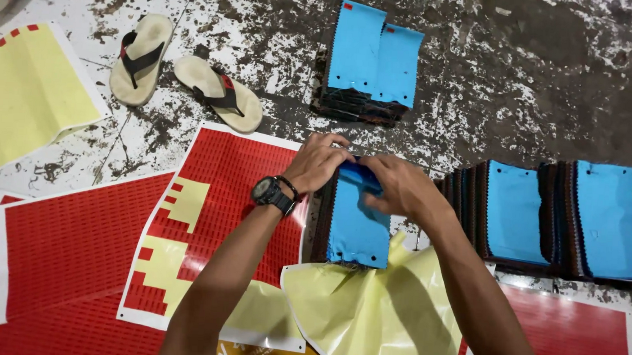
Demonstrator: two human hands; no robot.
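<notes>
1. Head view: we look down at a stained, speckled floor [523, 80] where both our hands work over a stack of fabric swatches with a blue cover [356, 230].
2. Our left hand [318, 162] is closed on the top left corner of the stack, fingers curled over its upper edge; a black wristwatch [270, 194] sits on that wrist.
3. Our right hand [400, 185] pinches the folded-over top of the blue cover, thumb and fingers closed on it, touching the left hand's fingertips.
4. The stack lies just beyond a curled sheet of pale yellow backing paper [367, 310], which its lower edge touches.
5. To the left lies a red sticker sheet [213, 215] with yellow patches where stickers have been peeled off; more red sheets [60, 250] lie further left and at the lower right.
6. To the right, a row of similar blue-covered swatch stacks [566, 219] lies side by side, touching one another.
7. Beyond the hands, well apart, two more blue-covered stacks [372, 61] lie together.
8. A pair of beige flip-flops [184, 73] lies at the upper left, near a yellow sheet with red tabs [25, 94].
</notes>
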